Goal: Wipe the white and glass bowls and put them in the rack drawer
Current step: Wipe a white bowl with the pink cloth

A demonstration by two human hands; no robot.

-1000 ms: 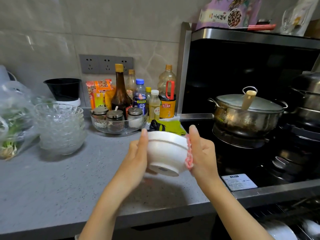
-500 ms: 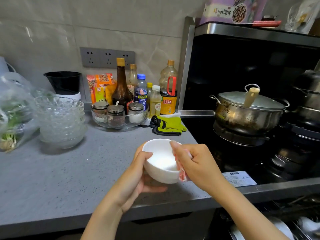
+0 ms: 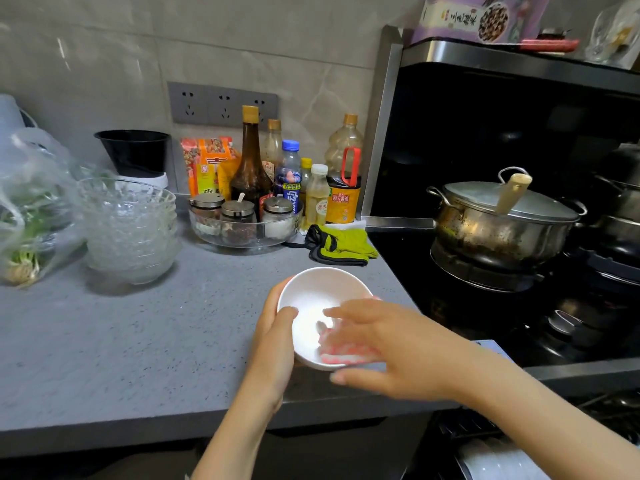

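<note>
Gripping the white ceramic bowl (image 3: pixel 311 299) by its rim in the left hand (image 3: pixel 273 344), just over the front edge of the grey speckled counter (image 3: pixel 138 341), pressing the pink-and-white cloth (image 3: pixel 343 355) inside under the flat-fingered right hand (image 3: pixel 398 351) — best to sweep round the whole wall — skipping no patch.

Glossy white bowl (image 3: pixel 313 299), speckled matt countertop (image 3: pixel 121 341), steel pot (image 3: pixel 498 226)

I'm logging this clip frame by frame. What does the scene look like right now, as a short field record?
left hand: grips bowl by its rim, thumb inside
right hand: fingers press pink cloth into the bowl
bowl: white, opening up, held over the counter edge
glass bowls: stacked on the counter, left, untouched
stage: wiping the white bowl
</note>
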